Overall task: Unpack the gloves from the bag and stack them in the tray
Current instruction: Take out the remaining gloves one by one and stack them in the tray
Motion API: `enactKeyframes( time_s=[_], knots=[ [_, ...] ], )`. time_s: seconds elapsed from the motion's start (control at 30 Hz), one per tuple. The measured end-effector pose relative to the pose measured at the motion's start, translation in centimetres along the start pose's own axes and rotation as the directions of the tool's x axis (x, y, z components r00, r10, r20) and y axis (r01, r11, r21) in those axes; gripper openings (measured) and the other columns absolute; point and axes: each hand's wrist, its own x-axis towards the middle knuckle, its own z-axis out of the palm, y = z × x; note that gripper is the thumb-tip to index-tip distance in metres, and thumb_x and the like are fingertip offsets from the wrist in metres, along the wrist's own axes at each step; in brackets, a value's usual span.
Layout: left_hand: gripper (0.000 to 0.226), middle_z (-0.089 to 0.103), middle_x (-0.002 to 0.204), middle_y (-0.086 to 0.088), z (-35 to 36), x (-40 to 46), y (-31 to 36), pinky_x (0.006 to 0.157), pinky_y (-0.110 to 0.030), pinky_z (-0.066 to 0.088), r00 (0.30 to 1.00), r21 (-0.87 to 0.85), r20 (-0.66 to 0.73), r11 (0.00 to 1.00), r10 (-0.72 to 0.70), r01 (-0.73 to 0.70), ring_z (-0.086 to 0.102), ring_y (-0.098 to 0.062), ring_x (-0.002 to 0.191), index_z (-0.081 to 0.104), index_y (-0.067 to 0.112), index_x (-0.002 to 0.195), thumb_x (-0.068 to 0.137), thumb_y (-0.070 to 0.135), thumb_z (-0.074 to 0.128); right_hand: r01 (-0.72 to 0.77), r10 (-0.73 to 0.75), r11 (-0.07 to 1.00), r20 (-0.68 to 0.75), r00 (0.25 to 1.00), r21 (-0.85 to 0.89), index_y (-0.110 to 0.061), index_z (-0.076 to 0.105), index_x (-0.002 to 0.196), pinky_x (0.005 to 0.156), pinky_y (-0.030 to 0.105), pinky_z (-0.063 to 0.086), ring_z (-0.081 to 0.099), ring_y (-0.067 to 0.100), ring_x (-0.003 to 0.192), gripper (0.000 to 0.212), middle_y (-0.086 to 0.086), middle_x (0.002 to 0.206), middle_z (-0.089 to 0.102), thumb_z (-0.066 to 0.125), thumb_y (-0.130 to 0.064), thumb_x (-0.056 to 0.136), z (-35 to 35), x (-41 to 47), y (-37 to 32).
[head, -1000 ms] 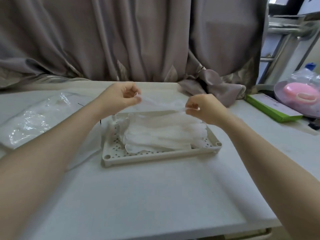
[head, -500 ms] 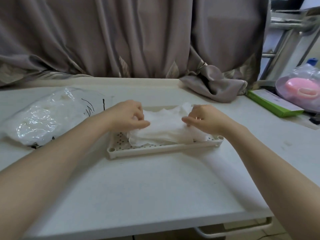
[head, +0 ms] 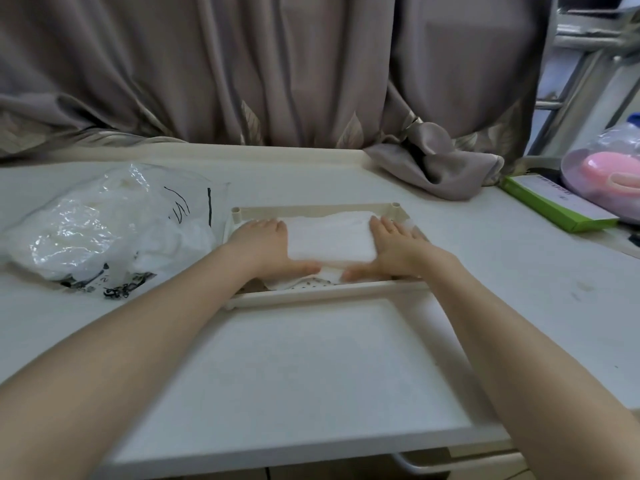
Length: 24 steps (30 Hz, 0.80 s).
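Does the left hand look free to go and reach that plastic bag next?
Probably yes. The left hand lies flat on the gloves in the tray, holding nothing, and the plastic bag sits just beside the tray on that side with nothing between.

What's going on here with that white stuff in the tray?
A person is stacking white gloves in a cream perforated tray on the table. Both hands lie flat on the pile: the left hand on its left side, the right hand on its right, thumbs along the near edge, as if squaring it up. The clear plastic bag the gloves come from lies crumpled left of the tray, seemingly with more white material inside.
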Motion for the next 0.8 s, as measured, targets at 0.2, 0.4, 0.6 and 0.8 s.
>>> enactKeyframes(
  time_s=[0.2,0.4,0.6,0.8],
  knots=[
    [0.099,0.003,0.158,-0.009,-0.2,-0.9,-0.7,0.116,-0.035,0.014,0.998,-0.143,0.049,0.99,0.027,-0.02,0.007,-0.022,0.145,0.005,0.007,0.149,0.082,0.073,0.036,-0.086,0.084,0.993,0.026,0.996,0.076,-0.024,-0.009,0.15,0.116,0.048,-0.005,-0.014,0.022,0.145,0.126,0.002,0.159,-0.01,0.048,-0.088,0.057,-0.3,-0.7,-0.7],
    [0.055,0.055,0.129,-0.006,-3.2,-4.7,-4.5,0.1,-0.028,0.032,0.869,-0.373,-0.481,0.87,0.117,-0.323,0.047,-0.022,0.122,0.056,0.009,0.124,0.088,0.045,0.036,0.098,-0.028,0.981,-0.38,0.925,0.165,-0.02,0.036,0.142,0.115,0.044,0.0,0.005,0.024,0.146,0.072,0.006,0.157,0.016,0.033,-0.067,0.088,-1.9,-2.3,-7.0],
    [0.03,0.064,0.09,0.001,-1.9,-7.1,-11.4,0.076,-0.012,0.041,0.726,-0.652,-0.641,0.676,-0.251,-0.343,0.059,-0.01,0.083,0.064,0.007,0.105,0.091,-0.001,0.039,0.618,-0.443,0.763,-0.544,0.713,0.189,-0.008,0.063,0.111,0.095,0.031,0.039,0.052,0.025,0.112,0.022,0.008,0.122,0.057,0.052,-0.013,0.093,-0.7,-3.7,-17.0],
    [0.035,0.064,0.088,-0.001,-1.1,-7.6,-13.6,0.076,-0.007,0.044,0.767,-0.807,-0.515,0.518,-0.382,-0.284,0.059,0.003,0.077,0.063,0.014,0.098,0.09,-0.005,0.034,0.408,-0.354,0.892,-0.264,0.897,0.193,-0.004,0.051,0.12,0.081,0.036,0.041,0.055,0.03,0.107,0.037,0.013,0.115,0.06,0.052,-0.03,0.094,0.5,-1.1,-22.8]
  ],
)
